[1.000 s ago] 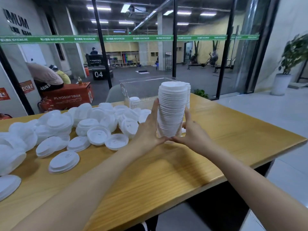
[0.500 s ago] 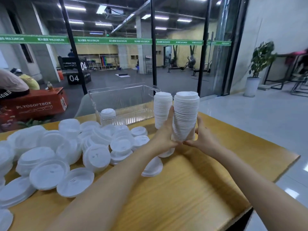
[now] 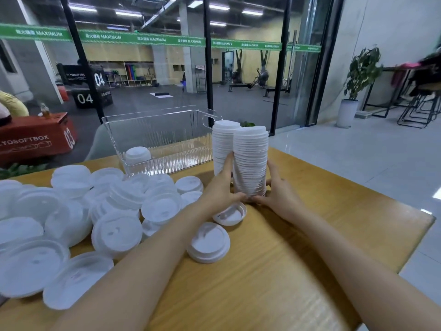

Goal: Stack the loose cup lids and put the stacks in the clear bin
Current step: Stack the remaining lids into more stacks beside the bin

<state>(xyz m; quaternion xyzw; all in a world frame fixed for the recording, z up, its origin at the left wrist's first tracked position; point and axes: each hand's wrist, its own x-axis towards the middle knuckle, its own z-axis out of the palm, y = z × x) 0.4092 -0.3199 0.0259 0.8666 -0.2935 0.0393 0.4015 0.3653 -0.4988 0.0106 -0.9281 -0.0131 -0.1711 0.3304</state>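
Fingers [image 3: 228,163] of the left hand [image 3: 220,187] and right hand [image 3: 278,193] curl closed around a tall white lid stack [image 3: 250,161], upright, beside another stack [image 3: 223,144].

Both forearms bare; left hand [image 3: 220,191], right hand [image 3: 278,197] ungloved.

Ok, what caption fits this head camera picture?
Both hands, left hand and right hand, hold a tall white lid stack near the clear plastic bin.
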